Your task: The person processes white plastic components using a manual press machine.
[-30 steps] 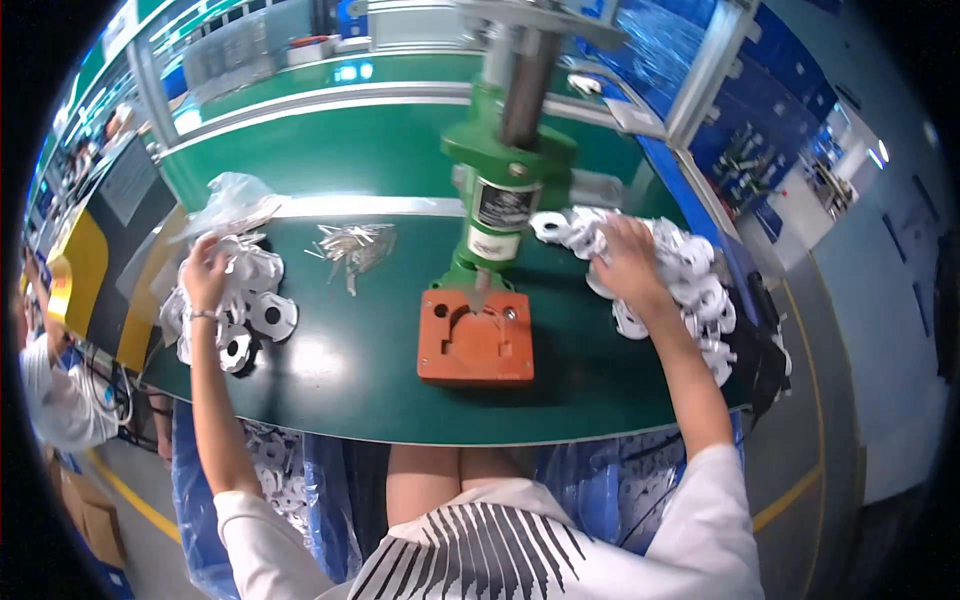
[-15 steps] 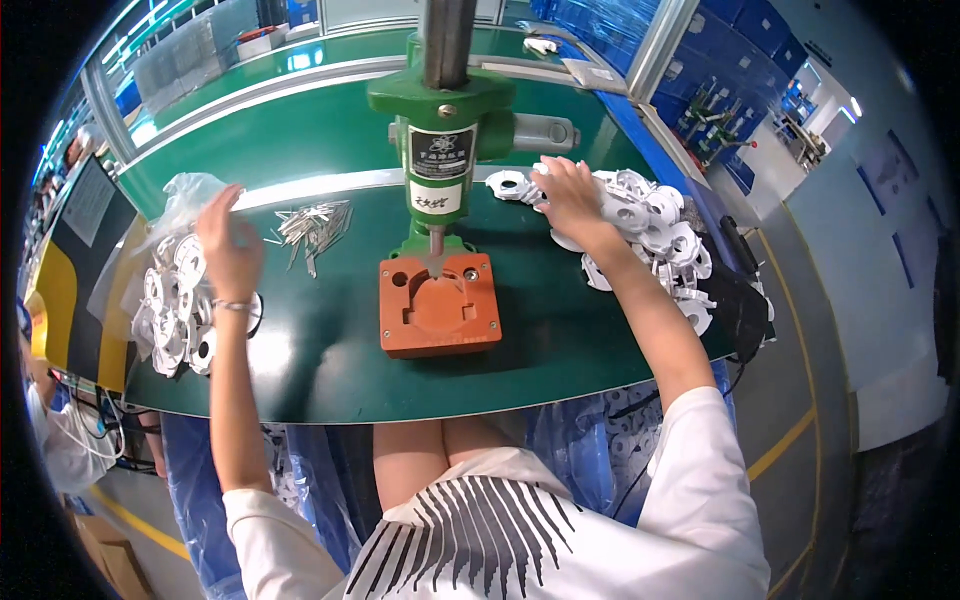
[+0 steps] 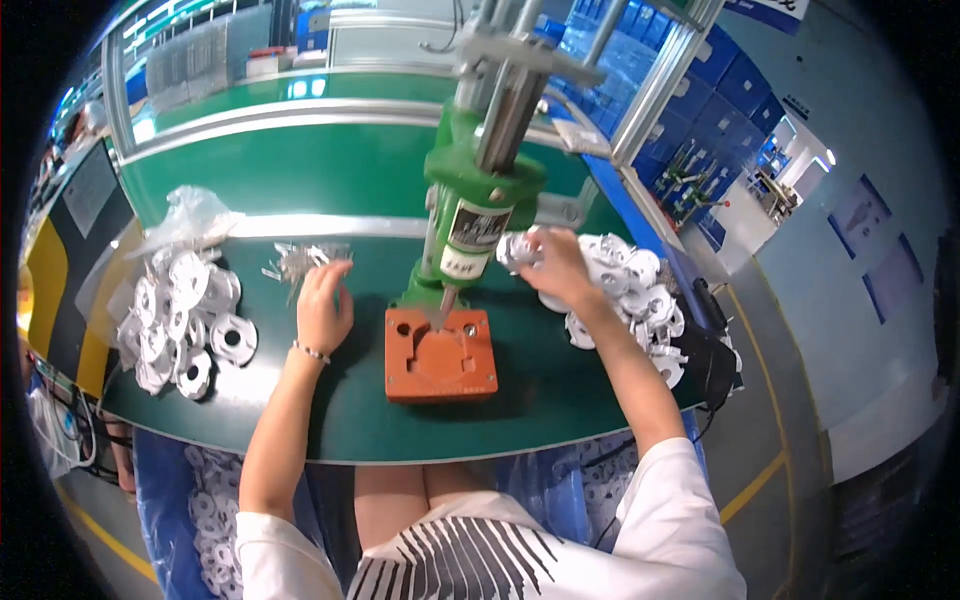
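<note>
My left hand (image 3: 325,308) is at the near side of a small heap of thin metal pins (image 3: 292,262). Its fingers are stretched toward the pins, with the thumb apart, and I see nothing held. At the far right, my right hand (image 3: 562,266) has its fingers closed on a round white plastic part (image 3: 514,250) at the left end of a pile of similar parts (image 3: 640,300). Between my hands an orange fixture block (image 3: 440,365) with a shaped recess sits under the ram of a green hand press (image 3: 470,210). No white part shows in the recess.
More white plastic parts (image 3: 165,320) are heaped at the left beside a clear plastic bag (image 3: 190,220). A black cloth-like item (image 3: 708,368) lies at the table's right edge. Blue-lined bins (image 3: 170,500) of white parts stand below the front edge.
My left hand has moved right, from the left pile to the pins. My right hand has closed on a white part at the pile's left end. The whole view has shifted and tilted.
</note>
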A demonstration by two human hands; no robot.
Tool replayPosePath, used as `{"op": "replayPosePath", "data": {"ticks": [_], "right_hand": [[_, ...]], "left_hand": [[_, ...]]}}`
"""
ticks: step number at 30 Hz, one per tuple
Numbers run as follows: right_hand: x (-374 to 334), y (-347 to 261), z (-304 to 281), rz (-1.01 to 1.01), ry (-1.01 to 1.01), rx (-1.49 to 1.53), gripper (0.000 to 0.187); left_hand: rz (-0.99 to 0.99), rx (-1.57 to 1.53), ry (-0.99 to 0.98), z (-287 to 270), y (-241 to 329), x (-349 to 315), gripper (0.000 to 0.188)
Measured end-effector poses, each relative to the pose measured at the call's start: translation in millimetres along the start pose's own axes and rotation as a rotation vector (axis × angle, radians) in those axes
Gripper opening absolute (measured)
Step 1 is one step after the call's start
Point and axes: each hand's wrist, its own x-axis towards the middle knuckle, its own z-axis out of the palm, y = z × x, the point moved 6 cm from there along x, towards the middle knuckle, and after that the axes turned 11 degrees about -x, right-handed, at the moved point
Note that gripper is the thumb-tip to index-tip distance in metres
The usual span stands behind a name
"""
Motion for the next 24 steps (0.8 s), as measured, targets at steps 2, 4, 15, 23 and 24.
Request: {"op": "replayPosePath", "data": {"ticks": [2, 4, 15, 23, 24], "right_hand": [[-10, -2, -8, 0.007, 0.033, 0.112, 0.036], [-22, -1, -9, 0.031, -0.068, 0.196, 0.031], [-91, -69, -46, -0.208, 0.095, 0.429, 0.028], [-116, -131, -60, -0.689, 0.298, 0.419, 0.020], [-115, -131, -59, -0.671, 0.289, 0.429, 0.019]], "left_hand": [[-0.025, -0.015, 0.001, 1, -5, -1, 0.034], [-0.021, -0.010, -0.001, 3, -6, -1, 0.035], [-0.098, -0.144, -0.041, 5, -8, 2, 0.035], [-0.135, -0.150, -0.008, 3, -13, 1, 0.044], [-0.144, -0.155, -0.011, 3, -14, 1, 0.045]]}}
